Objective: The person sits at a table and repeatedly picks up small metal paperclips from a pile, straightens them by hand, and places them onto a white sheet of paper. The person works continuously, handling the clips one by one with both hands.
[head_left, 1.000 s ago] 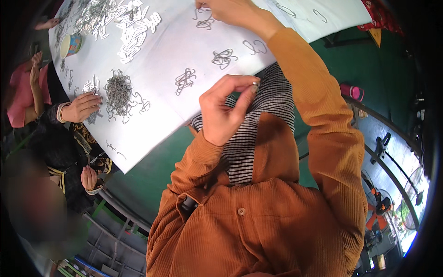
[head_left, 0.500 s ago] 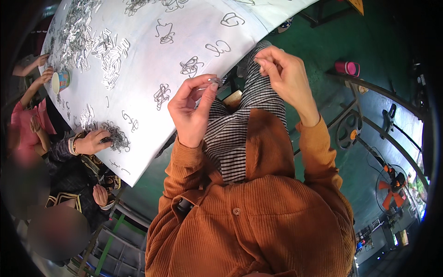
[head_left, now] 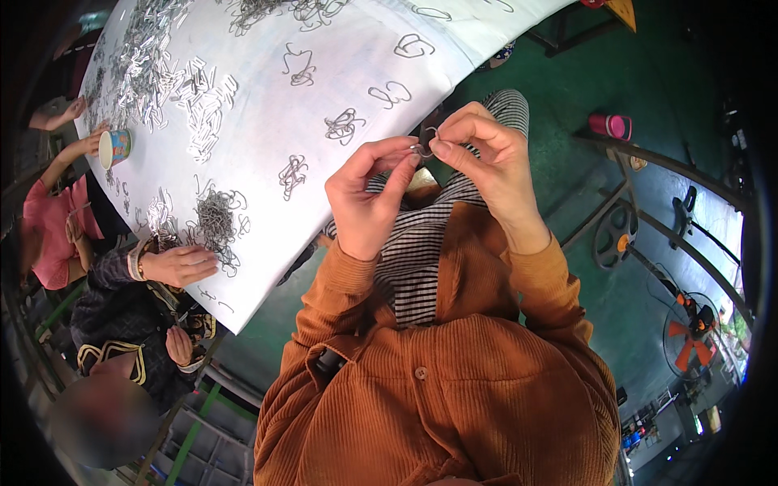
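Above my lap, just off the table's edge, both my hands are held close together. My left hand (head_left: 369, 190) is closed in a pinch on a small silver metal piece (head_left: 416, 149) between thumb and index fingertip. With thumb and index finger, my right hand (head_left: 496, 166) pinches a thin curved wire hook (head_left: 430, 132), whose end reaches toward the left fingertips. Whether the two metal parts touch is too small to tell. Nearest on the white table (head_left: 251, 146) are small tangles of dark wire hooks (head_left: 344, 125) and another hook bunch (head_left: 292, 175).
A big heap of silver clips (head_left: 198, 97) covers the table's left part. A co-worker's hand (head_left: 180, 266) rests near a dark hook pile (head_left: 215, 220). Another person's hand reaches to a paper cup (head_left: 114, 148). A pink bottle (head_left: 609, 125) and a fan (head_left: 689, 340) are at right.
My right hand has moved left and down to meet my left hand, which shifted slightly right. The co-worker's hand has moved off the top of the dark hook pile.
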Action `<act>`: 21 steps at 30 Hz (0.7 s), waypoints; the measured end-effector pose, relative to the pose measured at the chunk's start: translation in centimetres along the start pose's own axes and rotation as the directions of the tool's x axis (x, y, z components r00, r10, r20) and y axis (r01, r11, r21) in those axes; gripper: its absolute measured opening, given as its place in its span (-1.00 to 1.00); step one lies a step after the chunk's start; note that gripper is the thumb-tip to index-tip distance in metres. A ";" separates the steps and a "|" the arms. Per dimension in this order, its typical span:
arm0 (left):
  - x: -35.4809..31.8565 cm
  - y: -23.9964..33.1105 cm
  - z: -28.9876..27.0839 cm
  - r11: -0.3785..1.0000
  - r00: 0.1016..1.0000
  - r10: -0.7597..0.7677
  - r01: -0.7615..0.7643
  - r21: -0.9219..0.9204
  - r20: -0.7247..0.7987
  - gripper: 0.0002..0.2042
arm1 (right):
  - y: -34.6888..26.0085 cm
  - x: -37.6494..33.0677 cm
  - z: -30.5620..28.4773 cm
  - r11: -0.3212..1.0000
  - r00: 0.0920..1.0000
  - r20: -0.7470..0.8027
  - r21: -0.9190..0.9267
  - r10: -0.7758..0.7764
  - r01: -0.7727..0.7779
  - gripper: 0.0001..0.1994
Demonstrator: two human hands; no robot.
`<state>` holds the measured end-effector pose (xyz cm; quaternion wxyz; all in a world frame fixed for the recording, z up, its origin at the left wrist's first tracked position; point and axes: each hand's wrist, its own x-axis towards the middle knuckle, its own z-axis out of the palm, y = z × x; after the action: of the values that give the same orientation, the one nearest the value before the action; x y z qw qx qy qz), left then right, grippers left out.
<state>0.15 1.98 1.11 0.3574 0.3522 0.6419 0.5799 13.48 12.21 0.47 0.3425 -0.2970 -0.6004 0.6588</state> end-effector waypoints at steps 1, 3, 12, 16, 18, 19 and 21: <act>0.0 0.0 0.0 1.000 1.000 0.021 -0.020 0.016 -0.005 -0.80 | 0.0 0.0 0.1 1.000 1.000 0.000 -0.005 0.001 -0.001 -0.93; 0.1 -0.2 0.1 0.997 0.998 0.064 -0.063 0.047 -0.016 -0.81 | 0.1 0.1 0.1 1.000 1.000 0.001 -0.017 0.000 0.000 -0.94; 2.8 2.2 0.3 0.981 0.975 0.186 -0.192 0.038 0.119 -0.61 | -4.3 -1.2 -1.4 0.987 0.984 -0.085 -0.024 -0.158 0.157 -0.92; 6.4 2.8 0.1 0.956 0.956 0.272 -0.282 0.082 0.114 -0.70 | -8.2 -2.5 -4.4 0.951 0.940 -0.155 -0.098 -0.305 0.292 -0.92; 8.5 2.7 0.9 0.938 0.940 0.297 -0.321 0.134 0.171 -0.74 | -10.5 -2.9 -6.2 0.898 0.890 -0.157 -0.178 -0.429 0.402 -0.93; 9.6 2.6 1.8 0.931 0.925 0.304 -0.339 0.136 0.227 -0.75 | -12.2 -3.4 -7.3 0.853 0.853 -0.147 -0.249 -0.501 0.458 -0.93; 11.4 2.1 3.8 0.885 0.882 0.330 -0.413 0.215 0.336 -0.75 | -15.7 -4.9 -9.4 0.793 0.795 -0.156 -0.310 -0.586 0.524 -0.89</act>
<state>-2.10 13.93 2.39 0.2748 0.5978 0.5776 0.4832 25.41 14.50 14.97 0.5525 -0.2259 -0.6926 0.4049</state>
